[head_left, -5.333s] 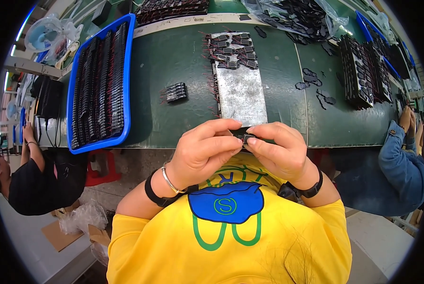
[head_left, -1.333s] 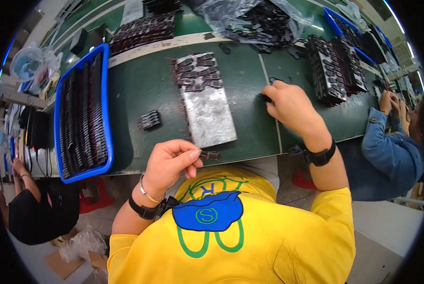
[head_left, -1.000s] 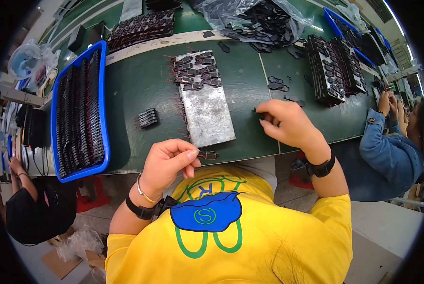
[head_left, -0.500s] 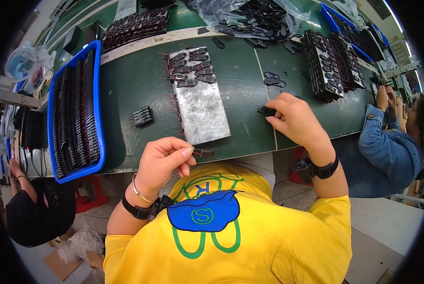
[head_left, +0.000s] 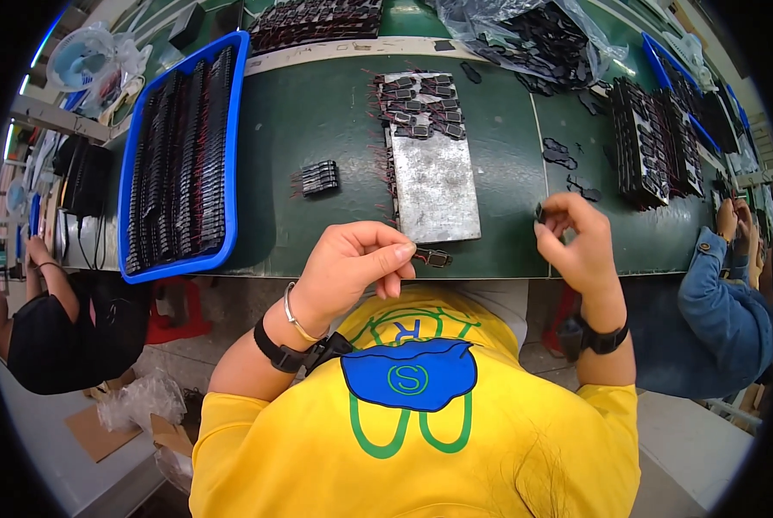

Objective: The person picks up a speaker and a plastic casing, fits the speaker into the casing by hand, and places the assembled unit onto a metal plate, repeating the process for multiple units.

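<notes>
l hand (head_left: 361, 257) pinching blk wired part (head_left: 438, 258); r hand (head_left: 581, 237) gripping sm blk pc (head_left: 538, 213).

Lettering on yellow T-shirt (head_left: 412, 470) | blue patch (head_left: 373, 375): single green letter (head_left: 408, 380) inside green ring (head_left: 389, 380) | above it: single blue letter (head_left: 405, 331)
</notes>
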`<state>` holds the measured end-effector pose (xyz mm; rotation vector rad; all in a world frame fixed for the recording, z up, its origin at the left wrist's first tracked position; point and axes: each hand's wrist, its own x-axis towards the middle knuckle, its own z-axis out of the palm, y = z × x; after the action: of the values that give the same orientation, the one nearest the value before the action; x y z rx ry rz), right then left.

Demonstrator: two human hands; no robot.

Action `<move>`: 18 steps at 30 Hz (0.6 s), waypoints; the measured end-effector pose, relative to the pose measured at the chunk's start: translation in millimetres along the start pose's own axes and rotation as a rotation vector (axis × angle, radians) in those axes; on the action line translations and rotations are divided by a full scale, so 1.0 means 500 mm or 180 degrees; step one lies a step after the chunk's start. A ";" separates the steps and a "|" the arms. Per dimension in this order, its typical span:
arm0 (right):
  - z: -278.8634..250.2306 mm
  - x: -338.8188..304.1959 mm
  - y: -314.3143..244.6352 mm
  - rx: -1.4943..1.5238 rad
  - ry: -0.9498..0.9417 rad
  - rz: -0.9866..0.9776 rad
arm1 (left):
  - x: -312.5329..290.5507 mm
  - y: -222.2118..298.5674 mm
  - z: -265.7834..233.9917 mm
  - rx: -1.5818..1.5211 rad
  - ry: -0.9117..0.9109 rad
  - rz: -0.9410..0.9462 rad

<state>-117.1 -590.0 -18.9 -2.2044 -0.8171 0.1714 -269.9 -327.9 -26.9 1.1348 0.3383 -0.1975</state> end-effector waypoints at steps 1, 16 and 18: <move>0.007 -0.009 -0.019 0.0282 0.0053 -0.0304 | -0.001 -0.002 0.002 -0.0006 0.0014 -0.0003; 0.104 -0.013 -0.155 -0.0061 0.0326 -0.2007 | -0.003 -0.010 0.009 -0.0182 -0.0029 -0.0039; 0.106 -0.016 -0.156 -0.0101 0.0355 -0.2011 | -0.005 -0.009 0.010 -0.0248 -0.0064 -0.0049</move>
<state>-181.6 -523.0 -2.1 -1.8579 -1.4053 -0.2730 -272.9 -334.2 -28.2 1.0528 0.3343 -0.2074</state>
